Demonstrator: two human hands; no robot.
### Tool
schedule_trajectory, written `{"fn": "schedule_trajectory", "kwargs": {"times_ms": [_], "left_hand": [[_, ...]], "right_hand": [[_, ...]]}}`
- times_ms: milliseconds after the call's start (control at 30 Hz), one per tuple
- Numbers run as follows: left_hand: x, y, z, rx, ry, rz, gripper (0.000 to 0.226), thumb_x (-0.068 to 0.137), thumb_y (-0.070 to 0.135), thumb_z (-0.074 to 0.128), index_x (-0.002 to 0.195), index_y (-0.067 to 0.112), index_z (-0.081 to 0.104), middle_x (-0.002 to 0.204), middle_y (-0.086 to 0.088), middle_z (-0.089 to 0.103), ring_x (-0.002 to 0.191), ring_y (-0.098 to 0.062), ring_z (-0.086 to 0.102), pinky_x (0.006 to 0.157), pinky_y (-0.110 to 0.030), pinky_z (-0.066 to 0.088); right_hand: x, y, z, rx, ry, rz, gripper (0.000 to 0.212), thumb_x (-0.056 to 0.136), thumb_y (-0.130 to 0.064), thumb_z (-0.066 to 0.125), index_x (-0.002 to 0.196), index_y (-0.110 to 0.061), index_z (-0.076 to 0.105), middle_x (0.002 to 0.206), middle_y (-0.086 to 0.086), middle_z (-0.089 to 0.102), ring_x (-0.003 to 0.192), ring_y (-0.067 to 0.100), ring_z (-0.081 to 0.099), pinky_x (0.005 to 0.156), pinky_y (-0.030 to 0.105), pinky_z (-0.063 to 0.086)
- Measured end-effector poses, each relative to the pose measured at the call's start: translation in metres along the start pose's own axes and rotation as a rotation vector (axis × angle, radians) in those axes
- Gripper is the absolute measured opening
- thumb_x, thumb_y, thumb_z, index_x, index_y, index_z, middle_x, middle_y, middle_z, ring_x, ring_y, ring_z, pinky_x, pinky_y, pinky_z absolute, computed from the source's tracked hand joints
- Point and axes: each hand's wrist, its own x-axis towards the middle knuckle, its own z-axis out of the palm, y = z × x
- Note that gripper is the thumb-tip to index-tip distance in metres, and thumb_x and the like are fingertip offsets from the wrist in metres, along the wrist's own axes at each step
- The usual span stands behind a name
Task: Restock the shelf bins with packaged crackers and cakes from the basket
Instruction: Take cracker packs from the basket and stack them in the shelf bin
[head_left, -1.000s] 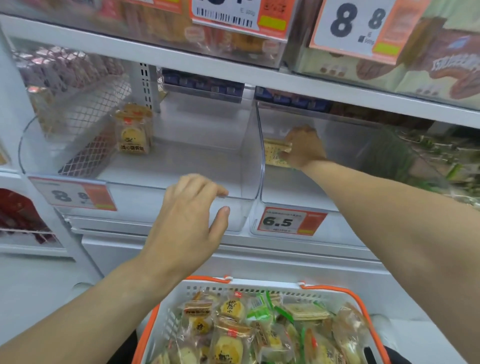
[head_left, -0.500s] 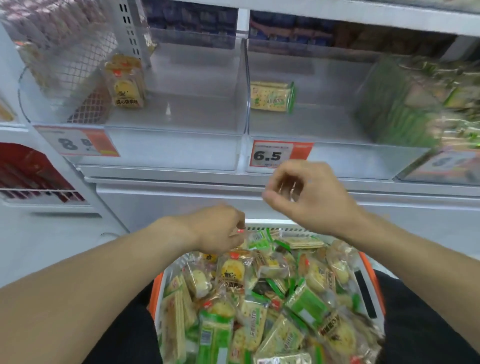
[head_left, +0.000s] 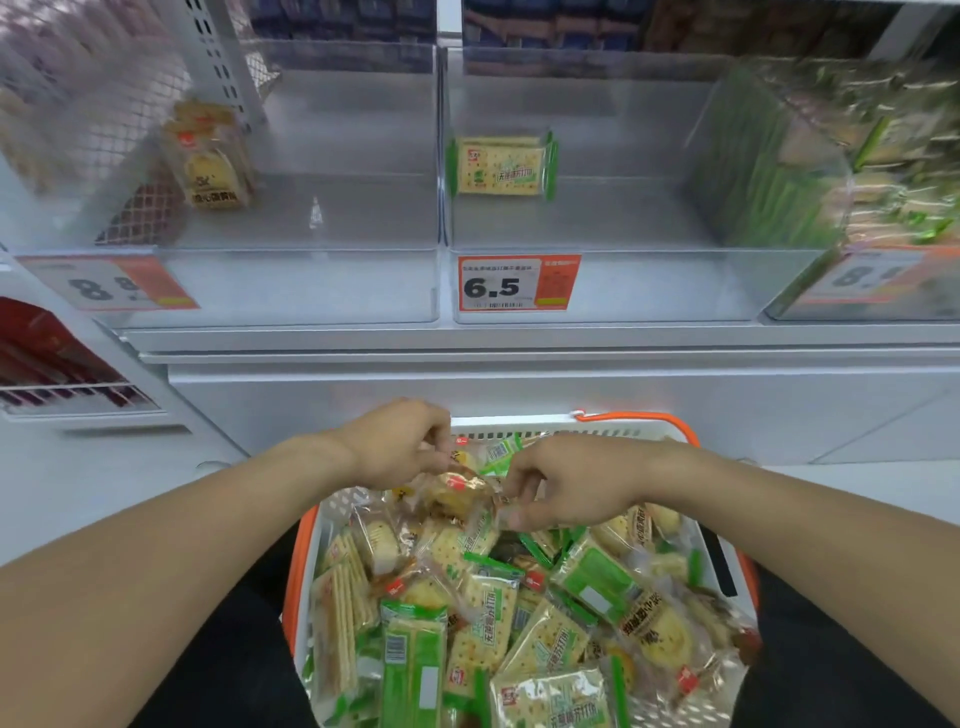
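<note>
A white basket with orange trim (head_left: 566, 427) sits low in front of me, heaped with green cracker packs and clear-wrapped yellow cakes. My left hand (head_left: 397, 441) pinches a yellow cake pack (head_left: 457, 491) at the basket's far end. My right hand (head_left: 569, 480) is curled beside it, fingers on the wrappers; what it grips is unclear. On the shelf, the left clear bin (head_left: 311, 280) holds one cake pack (head_left: 210, 156). The middle clear bin (head_left: 649, 280), tagged 6.5, holds one green cracker pack (head_left: 501, 166).
A third bin (head_left: 800, 291) at the right is full of green packs. Price tags hang on the bin fronts. A white shelf ledge (head_left: 519, 343) runs below the bins. Red packs (head_left: 47, 358) lie on a lower shelf at the left.
My right hand has left the cracker pack in the middle bin and come down to the basket. My left hand dropped from the left bin's front edge and closed on a cake pack.
</note>
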Motion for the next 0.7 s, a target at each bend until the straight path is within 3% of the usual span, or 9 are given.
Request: {"fn": "schedule_trajectory", "kwargs": {"times_ms": [100, 200, 267, 333, 433, 600, 700], "left_hand": [[-0.008, 0.006, -0.010, -0.184, 0.107, 0.048, 0.011, 0.094, 0.026, 0.069, 0.087, 0.027, 0.060, 0.095, 0.011, 0.070, 0.094, -0.005, 0.065, 0.088, -0.031, 0.052], [-0.017, 0.012, -0.021, -0.352, 0.177, 0.051, 0.007, 0.095, 0.022, 0.066, 0.090, 0.022, 0.061, 0.083, 0.005, 0.073, 0.080, -0.009, 0.069, 0.082, -0.034, 0.056], [-0.023, 0.018, -0.028, -0.505, 0.198, 0.063, 0.005, 0.095, 0.017, 0.065, 0.092, 0.014, 0.062, 0.073, -0.002, 0.073, 0.070, -0.014, 0.068, 0.074, -0.035, 0.056], [-0.031, 0.025, -0.036, -0.628, 0.227, 0.072, 0.006, 0.095, 0.014, 0.064, 0.095, 0.008, 0.062, 0.071, -0.010, 0.073, 0.068, -0.019, 0.069, 0.067, -0.031, 0.056], [-0.045, 0.032, -0.050, -0.724, 0.300, 0.088, 0.006, 0.094, 0.012, 0.062, 0.097, 0.007, 0.062, 0.074, -0.014, 0.075, 0.067, -0.021, 0.071, 0.064, -0.028, 0.057], [-0.063, 0.034, -0.066, -0.719, 0.409, 0.138, 0.016, 0.089, 0.021, 0.062, 0.096, 0.007, 0.065, 0.072, -0.011, 0.075, 0.063, -0.015, 0.071, 0.063, -0.024, 0.058], [-0.068, 0.030, -0.070, -0.708, 0.479, 0.144, 0.017, 0.090, 0.022, 0.061, 0.094, 0.007, 0.067, 0.067, -0.006, 0.074, 0.061, -0.012, 0.069, 0.063, -0.024, 0.059]], "right_hand": [[-0.006, 0.000, -0.006, -0.035, 0.009, 0.087, 0.073, 0.085, -0.062, 0.068, 0.138, -0.020, 0.041, 0.128, -0.004, 0.060, 0.106, 0.018, 0.060, 0.093, 0.036, 0.050], [-0.009, -0.003, -0.012, 0.190, 0.146, 0.091, 0.094, 0.074, -0.061, 0.078, 0.145, -0.022, 0.030, 0.138, -0.005, 0.052, 0.112, 0.017, 0.062, 0.097, 0.039, 0.052], [-0.010, -0.006, -0.016, 0.433, 0.214, 0.021, 0.087, 0.073, -0.052, 0.084, 0.142, -0.023, 0.039, 0.133, -0.006, 0.057, 0.106, 0.018, 0.069, 0.096, 0.045, 0.055], [-0.009, -0.009, -0.019, 0.647, 0.261, -0.053, 0.067, 0.076, -0.038, 0.086, 0.130, -0.013, 0.055, 0.123, 0.003, 0.065, 0.099, 0.023, 0.072, 0.092, 0.050, 0.058], [-0.013, -0.017, -0.026, 0.882, 0.273, -0.136, 0.045, 0.083, -0.015, 0.080, 0.124, -0.007, 0.064, 0.115, 0.015, 0.072, 0.094, 0.025, 0.072, 0.075, 0.035, 0.061], [-0.018, -0.032, -0.034, 0.969, 0.240, -0.210, 0.046, 0.084, -0.004, 0.076, 0.128, -0.006, 0.062, 0.113, 0.016, 0.074, 0.095, 0.028, 0.071, 0.070, 0.027, 0.058], [-0.019, -0.041, -0.034, 0.927, 0.345, -0.198, 0.035, 0.082, -0.004, 0.078, 0.115, -0.003, 0.065, 0.099, 0.012, 0.074, 0.085, 0.024, 0.073, 0.070, 0.027, 0.059]]}}
